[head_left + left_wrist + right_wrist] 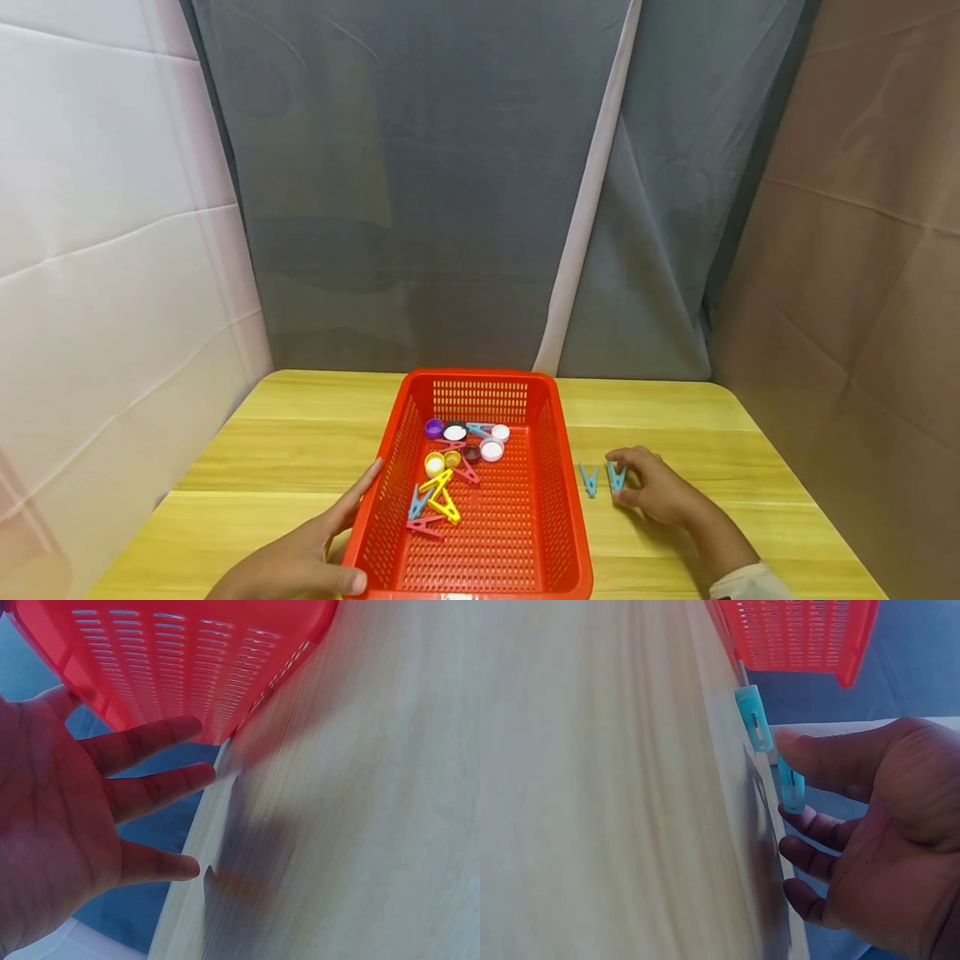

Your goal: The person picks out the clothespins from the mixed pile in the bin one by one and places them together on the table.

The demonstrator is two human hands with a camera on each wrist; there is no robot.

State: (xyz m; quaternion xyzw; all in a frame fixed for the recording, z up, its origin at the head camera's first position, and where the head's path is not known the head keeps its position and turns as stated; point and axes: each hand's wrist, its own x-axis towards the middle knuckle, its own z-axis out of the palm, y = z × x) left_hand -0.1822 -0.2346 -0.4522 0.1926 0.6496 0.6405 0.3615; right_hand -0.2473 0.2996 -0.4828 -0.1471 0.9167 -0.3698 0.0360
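A red plastic basket [480,575] stands on the table, holding yellow, blue and pink clothespins and several bottle caps. Against its left side is my left hand [292,558], thumb at the near left corner and a finger along the rim. In the left wrist view, the fingers of that hand [60,802] are spread and straight. To the right of the basket, my right hand [660,492] pinches a light blue clothespin [616,477] between thumb and index finger. Another light blue clothespin [588,481] stands just left of it, untouched. Both clothespins [792,786] appear in the right wrist view.
The yellow wood-grain table [315,425] reaches back to a grey curtain [450,208]. A white cloth wall [120,208] borders the left side and a brownish cloth wall [847,233] the right. Inside the basket, the caps and clothespins lie toward the left and far end.
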